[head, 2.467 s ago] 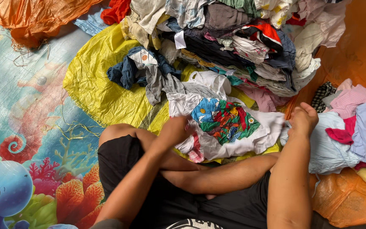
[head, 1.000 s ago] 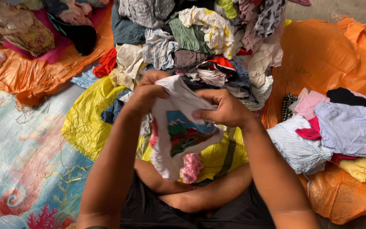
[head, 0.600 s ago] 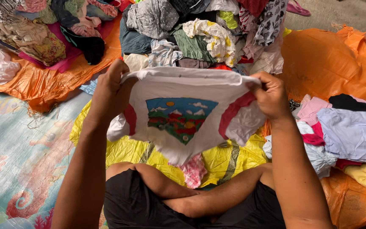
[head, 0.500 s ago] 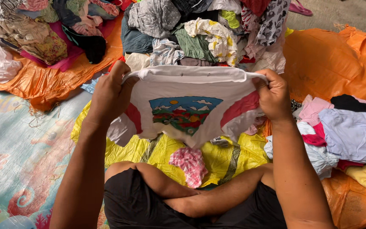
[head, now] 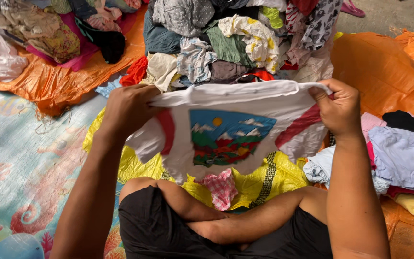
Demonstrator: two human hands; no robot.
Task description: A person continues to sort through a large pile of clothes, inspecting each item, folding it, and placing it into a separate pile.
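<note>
White cotton tee with red sleeve bands and a printed mountain-landscape panel (head: 231, 136) is being held up, spread flat, in front of the seated person's chest, above the crossed legs. The top edge is being pinched at both ends: left hand (head: 129, 108) is clamped on the left end, right hand (head: 339, 109) is closed on the right end with the thumb over the cloth. Both hands are gripping the tee; neither is spread wide.

A small pink checked cloth piece (head: 221, 187) is being seen just below the tee's lower edge; whether it is attached cannot be told. A yellow crinkled plastic sheet (head: 245, 180) is lying under it, on the floor.

Risk, as judged: the cloth is being stretched taut between two narrow pinch points, so one end could be pulled out of the fingers and the tee would drop onto the legs. The loose lower edge could also be snagged on the pink piece.

Pose: both forearms are being raised, elbows bent, wrists roughly level, hands well apart.

Beyond: a large mixed pile of clothes (head: 235, 38) is lying behind the tee; a folded stack of pale garments (head: 403, 158) is resting on the orange plastic sheet (head: 384, 67) at right; a sea-themed printed mat (head: 20, 168) is covering the floor at left.
</note>
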